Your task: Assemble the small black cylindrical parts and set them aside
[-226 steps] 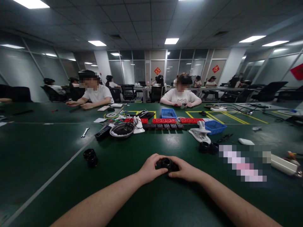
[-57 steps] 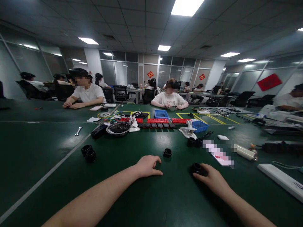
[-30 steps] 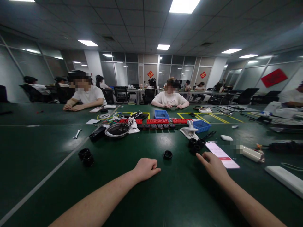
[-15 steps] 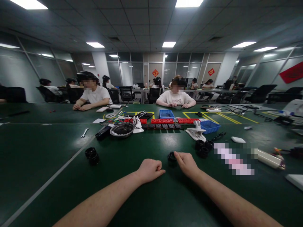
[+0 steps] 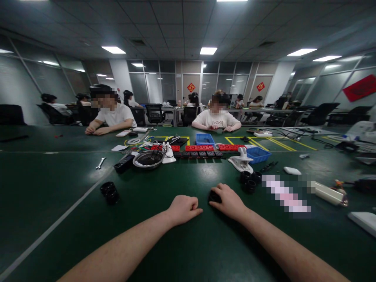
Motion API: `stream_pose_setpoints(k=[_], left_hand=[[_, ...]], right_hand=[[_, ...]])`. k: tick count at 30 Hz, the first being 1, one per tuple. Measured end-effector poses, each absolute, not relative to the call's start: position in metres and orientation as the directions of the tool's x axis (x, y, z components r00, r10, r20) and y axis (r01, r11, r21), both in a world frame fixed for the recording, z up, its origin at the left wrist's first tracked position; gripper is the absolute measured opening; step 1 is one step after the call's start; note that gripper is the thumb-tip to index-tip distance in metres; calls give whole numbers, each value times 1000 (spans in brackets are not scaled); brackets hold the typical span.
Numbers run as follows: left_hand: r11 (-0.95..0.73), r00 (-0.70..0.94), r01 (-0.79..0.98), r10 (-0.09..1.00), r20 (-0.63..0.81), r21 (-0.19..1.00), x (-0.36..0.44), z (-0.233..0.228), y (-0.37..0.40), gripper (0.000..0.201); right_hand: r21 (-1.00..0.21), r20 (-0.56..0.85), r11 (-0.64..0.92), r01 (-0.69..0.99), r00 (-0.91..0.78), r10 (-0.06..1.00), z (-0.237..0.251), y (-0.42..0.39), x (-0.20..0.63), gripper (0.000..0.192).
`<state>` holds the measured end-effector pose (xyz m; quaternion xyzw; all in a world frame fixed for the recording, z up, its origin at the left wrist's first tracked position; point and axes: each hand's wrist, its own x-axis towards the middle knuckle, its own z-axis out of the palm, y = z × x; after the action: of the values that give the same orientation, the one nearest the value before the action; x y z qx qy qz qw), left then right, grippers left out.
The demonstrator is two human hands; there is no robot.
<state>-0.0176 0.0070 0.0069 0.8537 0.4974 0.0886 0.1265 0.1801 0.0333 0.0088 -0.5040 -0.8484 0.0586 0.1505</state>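
A: What carries everything here?

B: A broad dark green matte surface (image 5: 58,184), crossed by a pale line at the left. Along its far edge sit two people in white shirts, one at the far left (image 5: 113,115), one near the middle (image 5: 217,118). In front of them lie a row of red and black plastic blocks (image 5: 202,150), a round shiny metal bowl (image 5: 147,159), two blue plastic bins (image 5: 205,138), and a white plastic clamp (image 5: 240,162).

A: And nearer the person's hands?

B: A cluster of black ring-shaped parts (image 5: 249,181) just right of centre, and a stacked pair of black rings (image 5: 109,192) well apart toward the left edge. The small black round plastic part (image 5: 212,196) lies near the middle of the near edge, under the right hand (image 5: 227,200).

A: How do the fingers stand?

B: The right hand's fingers (image 5: 216,190) curl narrowly over the part, covering most of it; whether it is lifted off the surface cannot be told. The left hand (image 5: 183,208) rests as a loose fist just beside it, holding nothing visible.

A: How would that part handle?

B: Judging by its look, light, stiff, and smooth enough to slip. A pinch across its rim from opposite sides seems the surest hold.
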Motion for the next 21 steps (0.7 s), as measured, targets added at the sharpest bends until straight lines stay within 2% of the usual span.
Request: stream_pose_setpoints(k=[3,7,11,13,14,18,21], left_hand=[[-463,488,823,873,8,328,-18,7,7,30],[-472,506,802,863,5,366,-19,8,6,29],[-480,516,793,857,6,375,-20,8,6,29],[-483,517,790,856,14,377,-20,8,6,30],[-482,516,789,856,14,381,-20,8,6,30],[-465,500,806,866,-3,367,-20,6,7,29],[-464,490,817,872,12,341,-19,5,7,28]], right_hand=[[-355,98,502,788,-503,859,18,16,206,43],[-491,-61,394,777,-481,874,27,-15,255,47],[-421,-142,224,879,-308,941,36,-20,303,44],[-381,-100,160,911,-213,972,43,-7,319,38],[-394,-34,155,906,-183,983,47,3,323,38],[-601,236,149,785,-3,972,52,44,320,42],[-685,400,144,715,203,894,39,61,307,47]])
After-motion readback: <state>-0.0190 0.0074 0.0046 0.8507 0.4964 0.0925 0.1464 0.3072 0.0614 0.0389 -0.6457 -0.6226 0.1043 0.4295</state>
